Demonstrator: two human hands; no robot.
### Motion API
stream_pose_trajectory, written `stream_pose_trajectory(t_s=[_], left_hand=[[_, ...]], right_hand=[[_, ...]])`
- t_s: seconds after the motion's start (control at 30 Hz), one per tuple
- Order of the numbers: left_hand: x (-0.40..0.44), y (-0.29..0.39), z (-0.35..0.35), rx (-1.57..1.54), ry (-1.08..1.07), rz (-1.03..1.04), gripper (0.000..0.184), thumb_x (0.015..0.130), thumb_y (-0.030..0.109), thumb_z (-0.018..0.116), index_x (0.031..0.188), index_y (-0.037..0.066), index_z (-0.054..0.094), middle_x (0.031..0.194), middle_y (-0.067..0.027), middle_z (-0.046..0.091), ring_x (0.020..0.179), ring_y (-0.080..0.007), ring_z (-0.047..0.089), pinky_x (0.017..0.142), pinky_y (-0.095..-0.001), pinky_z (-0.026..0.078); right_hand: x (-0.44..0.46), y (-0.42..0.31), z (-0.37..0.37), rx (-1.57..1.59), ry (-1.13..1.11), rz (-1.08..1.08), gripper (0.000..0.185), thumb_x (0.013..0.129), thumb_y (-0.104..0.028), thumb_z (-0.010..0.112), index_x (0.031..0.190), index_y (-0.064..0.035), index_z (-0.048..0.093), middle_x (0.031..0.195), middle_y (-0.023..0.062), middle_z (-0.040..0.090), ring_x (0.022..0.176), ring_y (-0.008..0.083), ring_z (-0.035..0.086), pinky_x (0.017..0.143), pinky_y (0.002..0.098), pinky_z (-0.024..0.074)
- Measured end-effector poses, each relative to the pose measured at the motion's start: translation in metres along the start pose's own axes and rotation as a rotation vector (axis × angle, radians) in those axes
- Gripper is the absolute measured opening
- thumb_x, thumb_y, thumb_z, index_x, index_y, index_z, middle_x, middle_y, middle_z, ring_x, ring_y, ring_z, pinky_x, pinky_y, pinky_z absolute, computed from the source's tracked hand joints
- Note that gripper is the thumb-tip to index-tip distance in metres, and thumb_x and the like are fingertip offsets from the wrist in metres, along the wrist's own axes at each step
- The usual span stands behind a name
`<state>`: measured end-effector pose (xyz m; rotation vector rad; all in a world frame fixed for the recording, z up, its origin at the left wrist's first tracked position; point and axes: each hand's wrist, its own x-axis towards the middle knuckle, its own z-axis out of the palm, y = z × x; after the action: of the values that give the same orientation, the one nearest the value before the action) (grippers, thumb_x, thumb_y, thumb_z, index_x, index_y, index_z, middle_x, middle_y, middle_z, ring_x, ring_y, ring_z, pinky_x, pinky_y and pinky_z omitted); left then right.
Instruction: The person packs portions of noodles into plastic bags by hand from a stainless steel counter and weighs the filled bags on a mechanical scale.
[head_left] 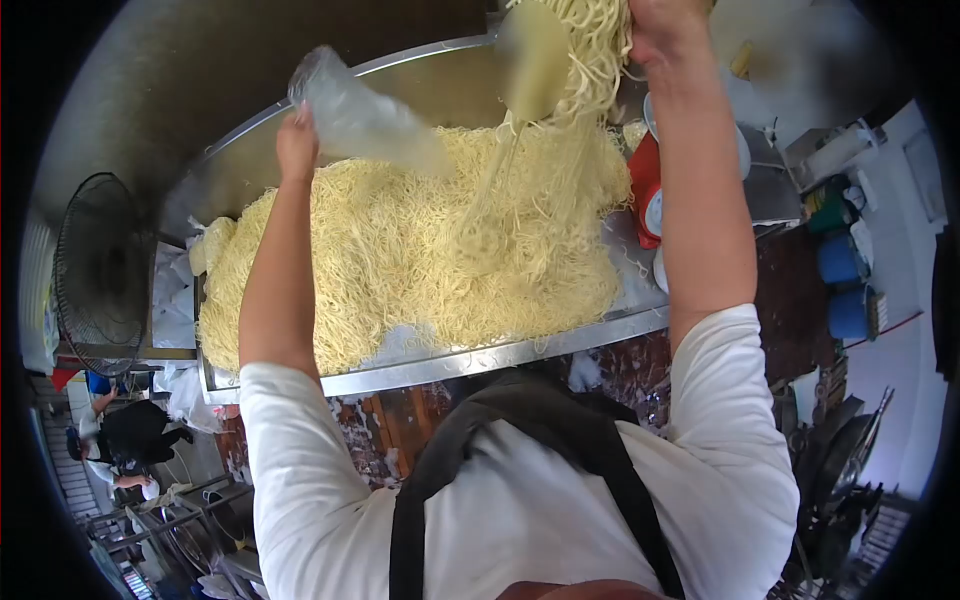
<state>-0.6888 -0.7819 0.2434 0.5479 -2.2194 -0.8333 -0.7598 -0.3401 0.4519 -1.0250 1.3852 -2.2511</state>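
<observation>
A wide heap of yellow noodles covers most of a metal tray in front of me. At the far left of the tray, my left hand is closed on the edge of a clear plastic bag, which hangs out to the right above the heap. My right hand is raised at the top right, partly cut off by the frame edge. It grips a bunch of noodles, whose long strands trail down to the heap. A blurred smear covers part of that bunch.
A red scale with a round dial stands at the tray's right end. A black fan is on the left, near white plastic bags. Another person bends over at the lower left. Blue buckets stand at the right.
</observation>
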Motion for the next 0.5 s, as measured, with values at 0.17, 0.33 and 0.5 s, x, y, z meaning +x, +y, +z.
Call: stream_pose_trajectory(t_s=[0.17,0.33,0.5], left_hand=[[-0.024,0.132,0.028,-0.16,0.115,0.221,0.031,0.095,0.03,0.059,0.091,-0.001,0.065,0.08,-0.0197,0.066,0.073,-0.0353,0.062,0.067,-0.0429,0.048],[-0.149,0.186,-0.001,-0.377,-0.018,0.576,0.007,0.085,0.002,0.06,0.092,0.003,0.064,0.082,-0.0125,0.061,0.077,-0.0266,0.058,0.07,-0.0352,0.047],[-0.216,0.162,-0.03,-0.28,-0.261,0.857,0.024,0.068,-0.006,0.06,0.088,0.007,0.063,0.078,-0.0079,0.057,0.078,-0.0283,0.056,0.073,-0.0386,0.046]], right_hand=[[-0.06,0.027,0.052,-0.958,0.132,-0.067,0.047,0.082,-0.006,0.068,0.128,-0.009,0.056,0.112,0.0088,0.065,0.099,0.0204,0.066,0.084,0.032,0.0558],[-0.084,0.151,0.049,-0.361,0.003,0.146,0.053,0.081,-0.01,0.075,0.129,-0.0077,0.055,0.119,0.0074,0.062,0.11,0.0196,0.06,0.097,0.0328,0.049],[-0.066,0.221,0.05,0.222,0.024,0.077,0.041,0.087,-0.015,0.071,0.125,-0.0061,0.058,0.115,0.0062,0.064,0.105,0.018,0.061,0.092,0.0332,0.0519]])
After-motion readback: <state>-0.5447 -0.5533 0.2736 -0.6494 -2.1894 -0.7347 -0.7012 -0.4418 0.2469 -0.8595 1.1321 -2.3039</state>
